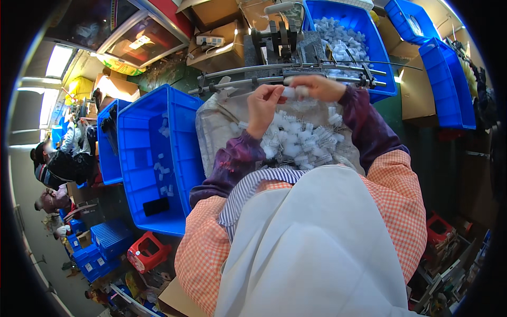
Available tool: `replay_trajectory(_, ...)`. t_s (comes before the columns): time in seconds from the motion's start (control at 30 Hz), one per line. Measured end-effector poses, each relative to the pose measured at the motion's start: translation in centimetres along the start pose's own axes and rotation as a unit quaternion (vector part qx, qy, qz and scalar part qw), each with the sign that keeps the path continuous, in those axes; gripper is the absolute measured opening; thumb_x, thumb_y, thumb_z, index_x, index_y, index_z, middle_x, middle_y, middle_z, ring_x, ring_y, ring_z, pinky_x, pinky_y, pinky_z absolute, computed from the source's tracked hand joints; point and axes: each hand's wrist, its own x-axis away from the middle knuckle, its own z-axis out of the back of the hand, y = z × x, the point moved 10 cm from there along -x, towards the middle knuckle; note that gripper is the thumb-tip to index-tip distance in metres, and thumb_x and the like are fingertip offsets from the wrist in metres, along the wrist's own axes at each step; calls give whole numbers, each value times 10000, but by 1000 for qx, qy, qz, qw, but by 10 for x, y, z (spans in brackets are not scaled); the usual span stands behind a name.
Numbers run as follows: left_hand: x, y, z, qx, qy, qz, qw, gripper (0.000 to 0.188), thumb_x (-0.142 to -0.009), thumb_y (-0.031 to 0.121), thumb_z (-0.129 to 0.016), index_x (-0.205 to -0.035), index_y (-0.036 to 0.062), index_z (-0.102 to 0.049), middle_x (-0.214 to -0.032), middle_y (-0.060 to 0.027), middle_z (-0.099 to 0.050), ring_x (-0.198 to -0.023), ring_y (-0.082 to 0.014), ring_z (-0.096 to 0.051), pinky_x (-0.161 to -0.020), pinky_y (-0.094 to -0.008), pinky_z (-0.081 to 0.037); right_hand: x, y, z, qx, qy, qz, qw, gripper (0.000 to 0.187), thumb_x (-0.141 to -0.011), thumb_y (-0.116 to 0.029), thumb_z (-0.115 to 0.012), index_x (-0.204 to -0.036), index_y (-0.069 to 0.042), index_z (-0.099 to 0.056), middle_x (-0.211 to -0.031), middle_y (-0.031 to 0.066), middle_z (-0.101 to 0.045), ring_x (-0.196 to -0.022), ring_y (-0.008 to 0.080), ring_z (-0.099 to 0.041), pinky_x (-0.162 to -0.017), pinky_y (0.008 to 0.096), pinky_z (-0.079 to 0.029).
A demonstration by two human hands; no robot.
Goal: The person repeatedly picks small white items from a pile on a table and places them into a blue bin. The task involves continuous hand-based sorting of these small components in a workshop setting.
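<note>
The left hand (263,110) pinches a white piece (288,92) between thumb and fingertips, in front of the chest. The right hand (321,89) is just beside it, fingers bent toward the piece; they are blurred, so I cannot tell whether they grip it. The piece lies between the two hands, above a heap (298,140) of similar white parts, many with bristle-like ridges. The heap rests on a pale cloth (210,124) between the person's forearms. Just beyond the hands, metal rails (240,70) run crosswise in front of a dark metal fixture (282,42). To the left stands a large blue bin (185,142) with a few loose white pieces (162,170) scattered inside and a black object (156,206) near its lower end. Beyond the rails, to the right, another blue bin (381,53) holds a thick pile (340,39) of whitish parts. An open carton (224,61) at upper left bears a white power strip (210,40). Farther right, a third blue bin (443,79) stands near a carton (417,98).
</note>
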Motion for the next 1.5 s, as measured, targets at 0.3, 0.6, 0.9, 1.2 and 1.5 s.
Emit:
replay_trajectory(0.3,22,-69,14,-596,-145,-13,790,521,-722,386,-649,-1075,13,-567,-976,-180,-602,-939,-362,-520,-824,-451,-418,-18,44,132,485,394,-103,774,151,-817,-224,-525,-916,-153,-614,-949,29,-596,-903,264,-576,-738,406,-419)
replay_trajectory(0.6,36,-74,6,-672,-213,11,709,245,-630,262,-638,-800,89,-672,-860,-110,-637,-964,-317,-501,-846,-471,-359,-45,67,148,576,388,-133,707,150,-785,-196,-516,-907,-187,-603,-954,12,-578,-1001,217,-497,-845,411,-314)
replay_trajectory(0.9,27,-36,14,-592,-87,-48,800,201,-654,210,-610,-772,48,-617,-852,-128,-614,-907,-304,-539,-812,-417,-409,-49,70,150,580,380,-168,700,144,-810,-226,-504,-915,-165,-581,-973,17,-582,-1016,227,-487,-875,407,-299)
replay_trajectory(1.2,29,-46,18,-481,-81,-34,872,230,-731,131,-569,-931,22,-538,-878,-170,-581,-832,-349,-563,-709,-414,-449,-51,76,153,542,369,-139,742,195,-796,-254,-523,-960,-199,-614,-1005,14,-598,-1046,226,-478,-889,432,-274)
replay_trajectory(1.5,28,-33,16,-390,-73,-97,913,233,-764,9,-495,-979,6,-585,-877,-170,-538,-830,-334,-550,-734,-379,-446,-19,72,159,538,414,-247,691,294,-789,-354,-537,-992,-167,-639,-1106,32,-558,-1132,241,-398,-953,467,-204)
